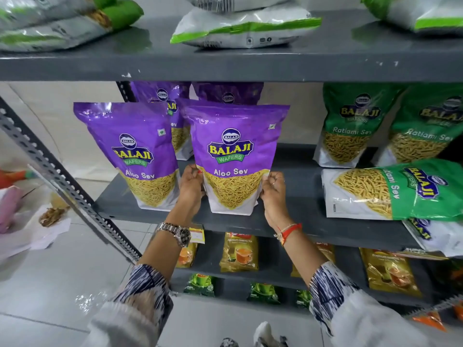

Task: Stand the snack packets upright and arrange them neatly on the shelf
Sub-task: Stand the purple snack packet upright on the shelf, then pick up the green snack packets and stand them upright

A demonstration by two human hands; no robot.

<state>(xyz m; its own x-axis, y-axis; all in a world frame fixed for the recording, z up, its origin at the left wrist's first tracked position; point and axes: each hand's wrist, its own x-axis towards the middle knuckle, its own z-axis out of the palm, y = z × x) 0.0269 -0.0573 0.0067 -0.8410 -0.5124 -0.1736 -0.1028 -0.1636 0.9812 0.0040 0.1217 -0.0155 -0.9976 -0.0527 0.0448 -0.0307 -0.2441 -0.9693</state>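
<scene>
Both my hands were on one purple Aloo Sev packet (234,156), upright near the front edge of the middle shelf (300,196). My left hand (191,187) pinched its lower left edge, thumb in front, fingers wrapped behind. My right hand (273,189) pinched the lower right edge the same way. So both grips were closed on that packet, its base on the shelf.

Second purple packet (136,156) stood upright just to the left, its lower right corner close to my left hand; touching or not, can't tell. Two more purple packets (226,95) stood behind, mostly hidden.

Right part of the same shelf: two green Ratlami Sev packets (350,126) upright at the back, side by side. One green packet (390,189) lay on its side in front of them, top pointing right. Under its right end another packet (436,236) hung over the shelf edge, mostly hidden.

Top shelf (225,68): white-and-green bags (245,28) lying flat. Lower shelves: yellow tea packs (239,251), green tea packs (200,284) below those.

Watch (176,232) on my left wrist, red thread band (288,230) on my right wrist.
</scene>
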